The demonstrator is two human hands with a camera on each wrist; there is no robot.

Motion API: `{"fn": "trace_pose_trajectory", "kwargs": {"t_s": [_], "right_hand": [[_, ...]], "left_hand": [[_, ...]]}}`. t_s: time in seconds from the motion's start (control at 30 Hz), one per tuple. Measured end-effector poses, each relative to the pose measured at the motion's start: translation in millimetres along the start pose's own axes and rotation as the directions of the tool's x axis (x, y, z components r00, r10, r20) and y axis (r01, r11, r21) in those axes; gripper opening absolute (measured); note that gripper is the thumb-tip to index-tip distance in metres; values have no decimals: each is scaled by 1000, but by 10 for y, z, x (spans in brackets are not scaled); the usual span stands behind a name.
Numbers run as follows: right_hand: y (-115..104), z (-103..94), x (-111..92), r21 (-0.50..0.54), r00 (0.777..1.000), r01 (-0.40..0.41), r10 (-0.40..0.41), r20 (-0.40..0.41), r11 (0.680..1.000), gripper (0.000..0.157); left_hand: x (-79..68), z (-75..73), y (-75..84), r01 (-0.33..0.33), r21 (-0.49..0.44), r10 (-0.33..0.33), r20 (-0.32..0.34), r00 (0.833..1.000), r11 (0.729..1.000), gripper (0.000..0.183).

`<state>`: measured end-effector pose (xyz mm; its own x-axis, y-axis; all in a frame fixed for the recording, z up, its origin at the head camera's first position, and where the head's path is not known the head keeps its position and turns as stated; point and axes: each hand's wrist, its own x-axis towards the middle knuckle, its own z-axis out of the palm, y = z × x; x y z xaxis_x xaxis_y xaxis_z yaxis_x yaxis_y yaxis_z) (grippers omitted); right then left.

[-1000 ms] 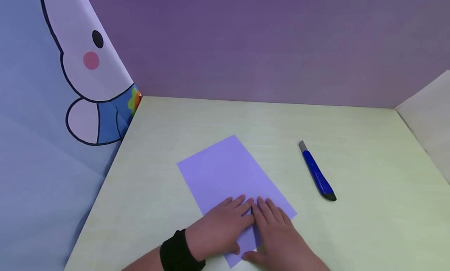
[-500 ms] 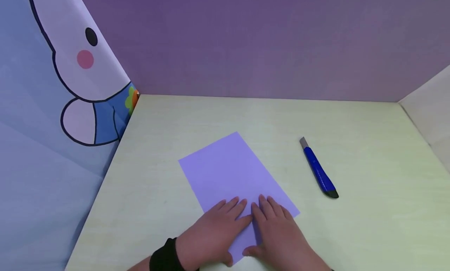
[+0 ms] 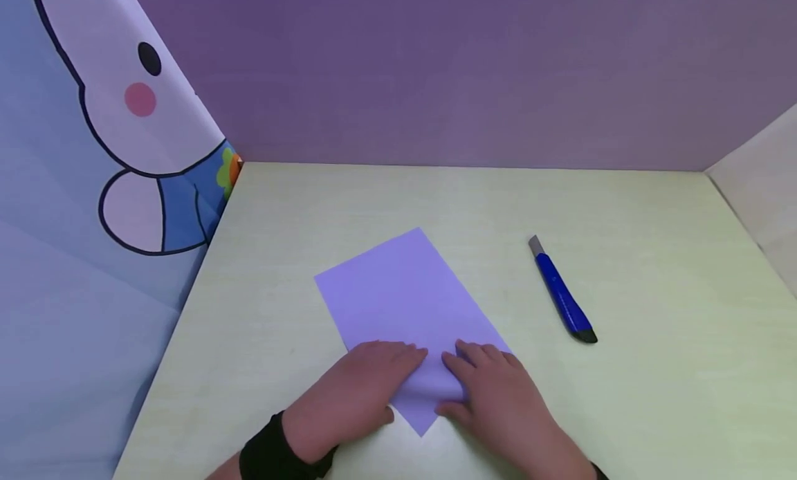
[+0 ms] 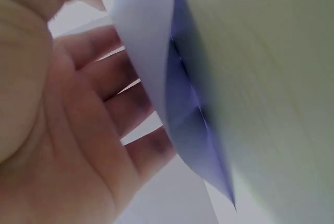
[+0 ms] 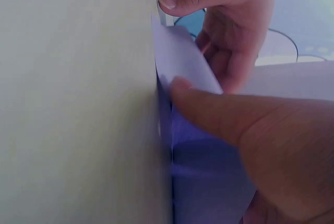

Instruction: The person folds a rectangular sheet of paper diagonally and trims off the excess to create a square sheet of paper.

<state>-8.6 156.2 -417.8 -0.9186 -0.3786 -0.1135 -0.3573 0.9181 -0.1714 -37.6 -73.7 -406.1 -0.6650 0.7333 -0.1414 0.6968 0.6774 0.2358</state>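
Note:
A purple sheet of paper (image 3: 398, 293) lies on the table, its near part bulging and its corner pointing toward the person. My left hand (image 3: 358, 390) rests its fingers on the near left part; its thumb stays apart from the paper in the right wrist view. On the near right edge, my right hand (image 3: 498, 397) holds the paper between thumb and bent fingers. From the left wrist, the paper (image 4: 141, 41) shows a raised edge with layers gaping beneath it, the left hand's fingers behind. A blue utility knife (image 3: 563, 297) with a black end lies to the right.
The pale table (image 3: 654, 259) meets a purple backdrop (image 3: 467, 72) at the far side. On the left hangs a blue cloth (image 3: 62, 314) with a cartoon figure. A whitish panel (image 3: 762, 182) stands along the right edge.
The paper's near corner has shifted away from the person and its near part has risen into a bulge. The left hand has slid left, its fingers more bent. The knife has stayed put.

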Motion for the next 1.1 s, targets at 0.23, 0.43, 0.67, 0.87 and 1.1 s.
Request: {"fn": "trace_pose_trajectory", "kwargs": {"t_s": [0.23,0.43,0.67,0.87,1.1], "right_hand": [[150,-27,10,146,995,6,9,-100,989,59],[228,-29,5,191,996,2,16,-93,982,66],[293,-104,-71,166,994,-16,34,-106,986,60],[372,-171,-204,184,985,-72,99,-142,980,53],[373,-207,-386,194,983,-130,151,-100,972,57]], "left_hand": [[0,-62,-238,15,-83,-30,-173,984,996,34],[8,-106,-374,66,-156,-98,-207,973,986,19],[58,-120,-439,131,-220,-179,-213,960,967,21],[97,-215,-458,262,-246,-308,-170,936,933,19],[213,-285,-505,361,-209,-383,-72,921,909,32]]}}
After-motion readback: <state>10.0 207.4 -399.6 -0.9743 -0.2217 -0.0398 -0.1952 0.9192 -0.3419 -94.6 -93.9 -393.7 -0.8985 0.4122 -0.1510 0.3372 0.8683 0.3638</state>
